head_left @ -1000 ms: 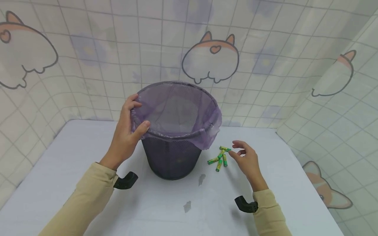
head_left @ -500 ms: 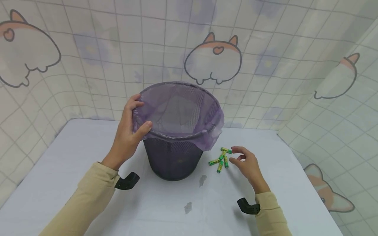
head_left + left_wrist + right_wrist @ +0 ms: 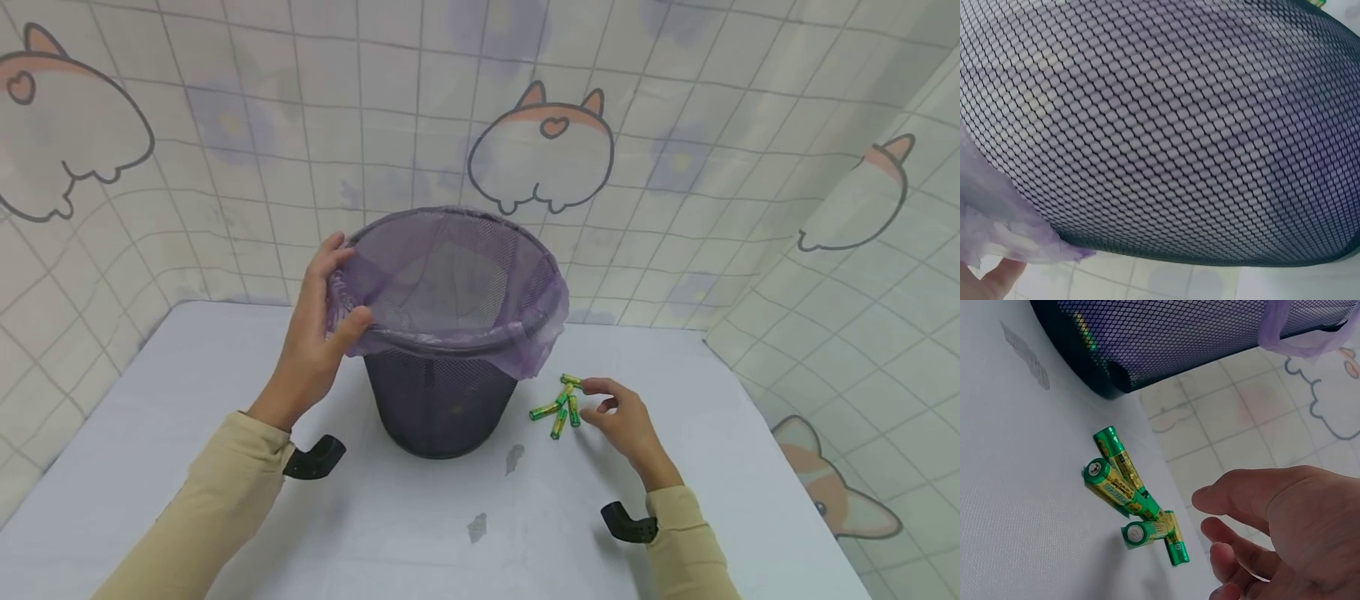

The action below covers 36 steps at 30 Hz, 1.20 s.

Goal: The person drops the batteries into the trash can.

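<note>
My left hand (image 3: 303, 358) grips the left rim of a black mesh trash can (image 3: 438, 408), which is lined with a thin purple bag (image 3: 450, 287). Its thumb lies across the near rim and its fingertips at the far left; only a bit of that hand shows in the left wrist view. Right of the can, several green-and-yellow batteries (image 3: 559, 408) lie in a loose cluster, some overlapping. My right hand (image 3: 622, 417) hovers beside the cluster, thumb and forefinger parted, holding nothing. In the right wrist view its fingertips are apart from the batteries (image 3: 1125, 487).
A green-yellow object (image 3: 1085, 331), resembling a battery, shows through the can's mesh near the bottom. Two grey patches (image 3: 477, 527) mark the white table (image 3: 390, 533). A curtain (image 3: 675, 208) with checks and cartoon dogs hangs around the back and sides.
My left hand has shifted slightly left, and the bag's left edge bulges out with it. The right hand has lowered a little toward the batteries, which stay in place.
</note>
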{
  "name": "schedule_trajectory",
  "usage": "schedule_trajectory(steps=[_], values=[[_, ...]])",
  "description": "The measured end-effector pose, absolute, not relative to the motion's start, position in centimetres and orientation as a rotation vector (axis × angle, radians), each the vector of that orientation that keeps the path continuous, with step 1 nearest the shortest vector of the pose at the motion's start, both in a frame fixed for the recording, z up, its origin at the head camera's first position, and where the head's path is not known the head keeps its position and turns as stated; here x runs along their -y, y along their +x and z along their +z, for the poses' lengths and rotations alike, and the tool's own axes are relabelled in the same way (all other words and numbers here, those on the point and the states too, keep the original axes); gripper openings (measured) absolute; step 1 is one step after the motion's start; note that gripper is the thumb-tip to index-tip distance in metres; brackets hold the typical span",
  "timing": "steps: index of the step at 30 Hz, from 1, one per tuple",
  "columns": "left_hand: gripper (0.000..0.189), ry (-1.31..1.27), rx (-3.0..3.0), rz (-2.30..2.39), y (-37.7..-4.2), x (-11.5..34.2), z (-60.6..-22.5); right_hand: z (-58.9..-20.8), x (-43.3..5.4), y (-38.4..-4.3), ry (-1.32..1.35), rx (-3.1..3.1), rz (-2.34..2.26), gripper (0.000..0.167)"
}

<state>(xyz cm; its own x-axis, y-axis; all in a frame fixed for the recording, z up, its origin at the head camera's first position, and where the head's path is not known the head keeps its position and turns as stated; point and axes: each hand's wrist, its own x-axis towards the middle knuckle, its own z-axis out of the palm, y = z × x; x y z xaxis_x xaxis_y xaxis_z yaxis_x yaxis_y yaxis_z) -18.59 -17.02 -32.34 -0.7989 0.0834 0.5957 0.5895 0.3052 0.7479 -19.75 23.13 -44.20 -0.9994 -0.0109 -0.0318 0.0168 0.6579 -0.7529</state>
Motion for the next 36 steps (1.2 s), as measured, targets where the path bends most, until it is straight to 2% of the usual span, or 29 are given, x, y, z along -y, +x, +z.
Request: schedule_trajectory(steps=[15,26,36], values=[[0.053,-0.627,2.092,-1.573,-19.4,17.6,-32.7,-44.9,-23.5,-20.1,-0.028,-2.821,-1.218,0.048],[0.055,-0.673,2.068,-1.639,-19.6,17.3,-33.0,-45.2,-23.7,-20.2,-0.081,-2.787,-1.19,0.054],[0.044,-0.649,2.071,-1.728,-19.5,16.9,-32.6,-45.8,-23.7,-20.8,-0.123,-2.807,-1.151,0.053]])
